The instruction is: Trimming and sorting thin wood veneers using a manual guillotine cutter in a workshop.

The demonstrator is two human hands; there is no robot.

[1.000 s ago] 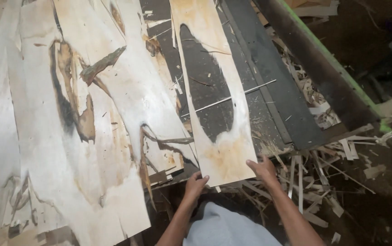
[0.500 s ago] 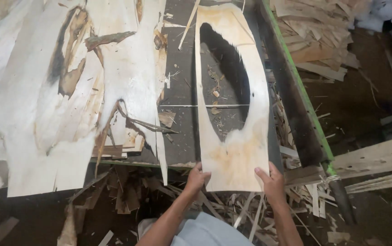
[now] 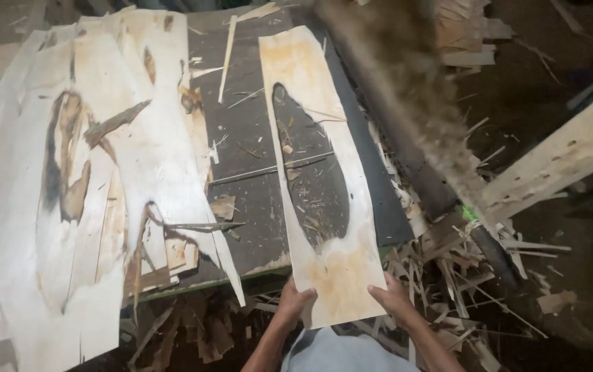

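A long pale veneer strip (image 3: 341,272) with a large dark hole down its middle lies on the dark table (image 3: 248,172), its near end hanging over the front edge. My left hand (image 3: 295,302) grips the near left corner of that strip. My right hand (image 3: 394,301) grips the near right corner. Both forearms reach up from the bottom of the view.
Wide torn veneer sheets (image 3: 90,186) with dark knots cover the left of the table. Wood scraps and splinters (image 3: 441,269) pile up on the floor to the right and under the table edge. A pale plank (image 3: 558,162) slants at the right.
The veneer strip has slid nearer, its end now past the table's front edge. Both hands stay on its near corners. The view has shifted so the table sits further left.
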